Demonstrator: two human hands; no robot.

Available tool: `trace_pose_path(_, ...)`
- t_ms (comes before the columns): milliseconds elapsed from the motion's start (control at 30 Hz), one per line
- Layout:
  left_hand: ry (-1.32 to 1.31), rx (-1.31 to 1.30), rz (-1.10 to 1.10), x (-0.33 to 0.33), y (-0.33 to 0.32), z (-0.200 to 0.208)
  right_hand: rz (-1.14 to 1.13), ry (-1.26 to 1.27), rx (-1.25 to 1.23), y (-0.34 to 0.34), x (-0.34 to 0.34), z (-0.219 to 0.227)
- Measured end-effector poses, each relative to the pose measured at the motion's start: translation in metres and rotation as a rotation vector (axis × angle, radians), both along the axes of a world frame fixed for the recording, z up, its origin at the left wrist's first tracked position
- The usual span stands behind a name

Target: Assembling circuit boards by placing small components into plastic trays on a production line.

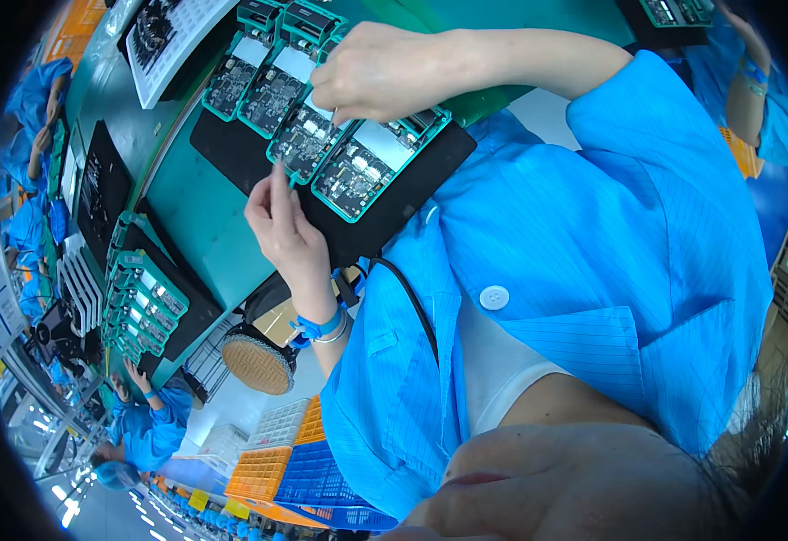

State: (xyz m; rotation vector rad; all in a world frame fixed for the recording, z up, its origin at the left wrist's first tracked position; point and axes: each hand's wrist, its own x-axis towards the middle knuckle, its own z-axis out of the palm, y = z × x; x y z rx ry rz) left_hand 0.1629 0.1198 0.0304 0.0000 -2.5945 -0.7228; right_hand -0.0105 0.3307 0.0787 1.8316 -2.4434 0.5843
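Note:
Several circuit boards in teal frames lie side by side on a black mat. My left hand is at the near-left end of one teal-framed circuit board, its thumb and fingers closed at the frame's corner. My right hand is over the upper part of the same board, fingers curled in and pressed together. A small pale tip shows under its fingers, but what they hold is hidden. To the right lies another framed board with a white panel; to the left are two more, nearest a board with dark chips.
The mat lies on a green worktable. A white tray of dark parts stands at upper left. More framed boards sit farther left. A round woven stool and orange and blue crates are below. Other people work nearby.

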Motion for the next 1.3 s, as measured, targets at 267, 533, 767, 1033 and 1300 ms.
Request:
trace_pose_path(267,0.046,0.049,0.024,0.001,0.010,-0.016,0.011,-0.017,0.120,-0.013,0.012,-0.009)
trace_pose_path(533,0.108,0.024,-0.006,0.001,0.010,-0.019,0.112,0.180,0.139,-0.022,0.024,-0.024)
trace_pose_path(767,0.120,-0.020,-0.033,0.005,0.009,-0.026,0.140,0.401,0.046,-0.018,0.030,-0.031)
trace_pose_path(1033,0.065,-0.067,-0.068,0.007,0.006,-0.027,0.030,0.087,0.145,-0.018,0.016,-0.025)
trace_pose_path(1300,0.064,-0.086,-0.082,0.006,0.005,-0.026,0.063,0.124,0.181,-0.022,0.015,-0.028)
